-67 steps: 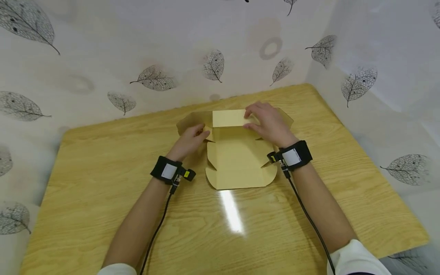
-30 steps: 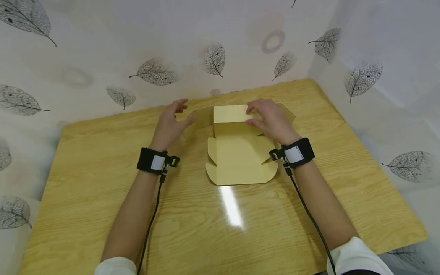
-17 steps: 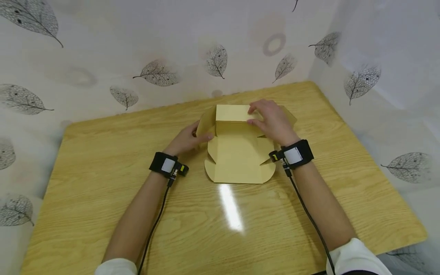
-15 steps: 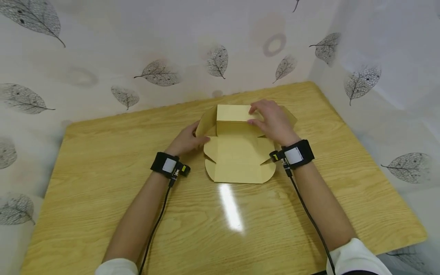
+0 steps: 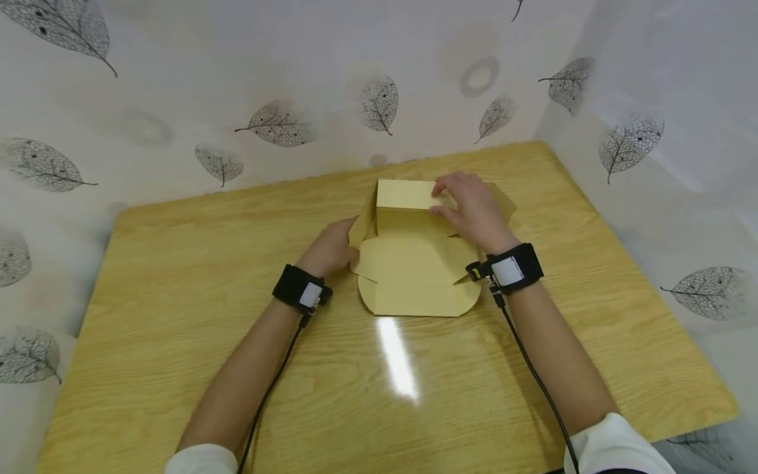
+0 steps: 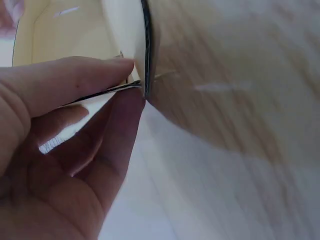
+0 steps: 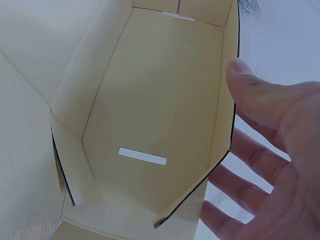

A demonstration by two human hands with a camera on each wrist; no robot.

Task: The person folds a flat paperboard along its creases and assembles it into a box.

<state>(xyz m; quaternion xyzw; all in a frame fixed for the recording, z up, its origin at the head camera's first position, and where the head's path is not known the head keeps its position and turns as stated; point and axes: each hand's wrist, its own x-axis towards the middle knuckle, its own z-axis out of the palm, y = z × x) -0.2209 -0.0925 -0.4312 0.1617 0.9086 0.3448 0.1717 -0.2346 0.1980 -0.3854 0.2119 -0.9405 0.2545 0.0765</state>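
Note:
A partly folded cardboard box (image 5: 414, 263) lies on the table, its far wall raised and its near panel flat. At its left side my left hand (image 5: 328, 250) holds the cardboard; in the left wrist view the thumb (image 6: 95, 75) and fingers pinch a flap beside an upright cardboard edge (image 6: 147, 45). My right hand (image 5: 474, 210) grips the right part of the raised far wall (image 5: 404, 194). In the right wrist view its thumb (image 7: 245, 77) is on the wall's inner side and the fingers are outside. A slot (image 7: 142, 156) shows in the panel. In the head view, the left fingertips are hidden.
The wood-grain table (image 5: 195, 316) extends around the box, with a bright reflection in front. A leaf-patterned wall covering (image 5: 296, 66) borders the back and right. Black cables (image 5: 269, 395) run from the wrist cameras along both forearms.
My left hand let go of the left side, swung out to the far left, then returned and pinches a flap. The left far flap has turned inward. My right hand stayed on the wall.

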